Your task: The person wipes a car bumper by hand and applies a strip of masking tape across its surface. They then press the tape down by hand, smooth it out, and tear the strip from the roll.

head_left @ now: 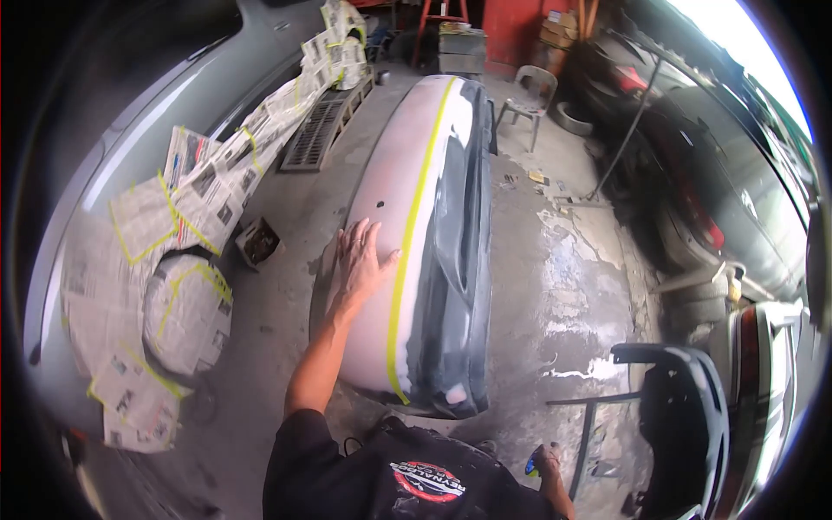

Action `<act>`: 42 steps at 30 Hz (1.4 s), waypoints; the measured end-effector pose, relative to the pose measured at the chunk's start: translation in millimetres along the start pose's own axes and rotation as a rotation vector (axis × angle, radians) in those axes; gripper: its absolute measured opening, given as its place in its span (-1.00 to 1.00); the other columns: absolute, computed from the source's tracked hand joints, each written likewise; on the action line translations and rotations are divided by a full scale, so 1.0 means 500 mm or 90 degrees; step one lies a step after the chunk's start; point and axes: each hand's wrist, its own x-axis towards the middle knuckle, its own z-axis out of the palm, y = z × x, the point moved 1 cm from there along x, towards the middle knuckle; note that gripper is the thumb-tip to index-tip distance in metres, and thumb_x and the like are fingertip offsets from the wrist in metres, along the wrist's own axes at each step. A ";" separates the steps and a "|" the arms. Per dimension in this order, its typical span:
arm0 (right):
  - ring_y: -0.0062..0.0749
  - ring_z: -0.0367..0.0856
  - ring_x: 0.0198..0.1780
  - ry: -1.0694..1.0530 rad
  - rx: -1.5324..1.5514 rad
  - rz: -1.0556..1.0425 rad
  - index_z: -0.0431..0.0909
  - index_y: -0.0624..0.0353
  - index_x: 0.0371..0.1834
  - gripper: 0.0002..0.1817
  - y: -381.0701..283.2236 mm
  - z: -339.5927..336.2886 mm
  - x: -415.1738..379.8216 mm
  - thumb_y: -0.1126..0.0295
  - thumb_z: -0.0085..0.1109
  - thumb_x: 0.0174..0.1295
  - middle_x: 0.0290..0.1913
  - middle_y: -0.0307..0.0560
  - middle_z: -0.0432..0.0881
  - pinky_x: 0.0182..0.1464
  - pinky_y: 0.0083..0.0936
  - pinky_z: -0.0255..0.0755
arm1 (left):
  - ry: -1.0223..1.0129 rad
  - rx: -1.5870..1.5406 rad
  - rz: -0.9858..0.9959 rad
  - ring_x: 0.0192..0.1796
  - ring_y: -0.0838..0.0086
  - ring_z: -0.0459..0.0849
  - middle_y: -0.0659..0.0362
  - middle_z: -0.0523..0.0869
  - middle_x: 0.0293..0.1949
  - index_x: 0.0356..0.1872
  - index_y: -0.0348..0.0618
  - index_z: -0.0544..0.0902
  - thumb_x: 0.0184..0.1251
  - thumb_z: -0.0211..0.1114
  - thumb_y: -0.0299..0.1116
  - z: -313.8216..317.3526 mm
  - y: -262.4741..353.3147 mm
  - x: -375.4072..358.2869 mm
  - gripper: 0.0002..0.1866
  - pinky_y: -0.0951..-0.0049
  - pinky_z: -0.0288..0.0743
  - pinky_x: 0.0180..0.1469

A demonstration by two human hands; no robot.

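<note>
A car bumper (368,260) stretches away in front of me, pale pinkish on its left side and patchy white and dark grey on its right. Yellow masking tape (419,195) runs along its length between the two areas. My left hand (357,256) lies on the pinkish surface, fingers spread, below a small dark hole. Low at the right, my right hand (547,459) hangs beside my body, clear of the bumper. Its fingers are closed on a small blue and green object (530,465) whose kind I cannot make out.
On the left stands a grey car (113,147) masked with taped newspaper (208,186). A dark box (258,243) and a slatted ramp (314,130) lie nearby. A chair (530,91), dark car (693,156), metal stand (589,425) and another bumper (712,399) are to the right.
</note>
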 end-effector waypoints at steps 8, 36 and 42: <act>-0.39 0.68 -0.39 0.018 0.778 0.947 0.65 0.22 -0.22 -0.78 -0.580 0.019 -0.112 0.30 0.14 0.25 -0.41 -0.06 0.71 -0.19 -0.29 0.56 | -0.219 -0.040 -0.014 0.63 -0.10 -0.18 -0.31 0.02 0.55 0.55 -0.27 0.10 -0.04 0.40 0.44 0.088 -0.035 0.192 0.28 -0.23 -0.44 0.57; -0.30 0.70 -0.31 -0.109 0.938 0.562 0.59 0.27 0.05 -0.72 -0.459 -0.158 -0.101 0.45 0.06 0.34 -0.34 -0.02 0.69 -0.12 -0.37 0.61 | -0.258 0.061 -0.123 0.62 -0.19 -0.23 -0.37 -0.05 0.55 0.55 -0.33 0.06 -0.07 0.38 0.49 -0.114 0.041 -0.190 0.34 -0.28 -0.41 0.56; -0.29 0.70 -0.30 -0.156 0.989 0.418 0.58 0.28 0.11 -0.70 -0.199 -0.204 -0.059 0.48 0.04 0.36 -0.32 -0.01 0.68 -0.10 -0.39 0.62 | -0.101 0.098 -0.442 0.63 -0.12 -0.15 -0.30 -0.05 0.57 0.57 -0.25 0.04 -0.07 0.46 0.40 -0.069 0.104 -0.278 0.32 -0.22 -0.29 0.58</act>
